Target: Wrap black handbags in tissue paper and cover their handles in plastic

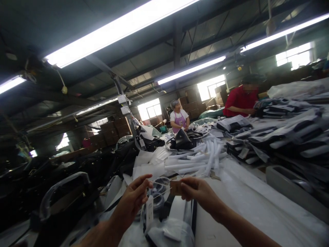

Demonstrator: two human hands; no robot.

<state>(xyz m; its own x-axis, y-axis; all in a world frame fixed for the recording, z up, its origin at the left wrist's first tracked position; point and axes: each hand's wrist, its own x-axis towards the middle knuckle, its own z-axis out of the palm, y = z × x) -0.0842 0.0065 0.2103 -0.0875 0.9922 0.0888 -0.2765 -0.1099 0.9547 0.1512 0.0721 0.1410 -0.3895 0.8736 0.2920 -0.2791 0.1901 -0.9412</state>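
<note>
My right hand (199, 192) pinches a small brown hang tag (175, 188) by its right edge. A thin white string (161, 195) runs from the tag across to my left hand (133, 197), whose thumb and fingers are closed on the string's other end. Just below the left fingers hangs a narrow white tag (149, 211); what it is fastened to cannot be made out. Beneath both hands lie rolls of clear tape (158, 199) and a dark bag partly wrapped in white and clear plastic (177, 228).
White foam tubes (192, 161) and a black bag (183, 139) lie ahead on the table. Stacked wrapped bags (288, 137) fill the right, beside a grey tape dispenser (295, 188). Black bags (102, 164) crowd the left. Two people (180, 118) stand across the table.
</note>
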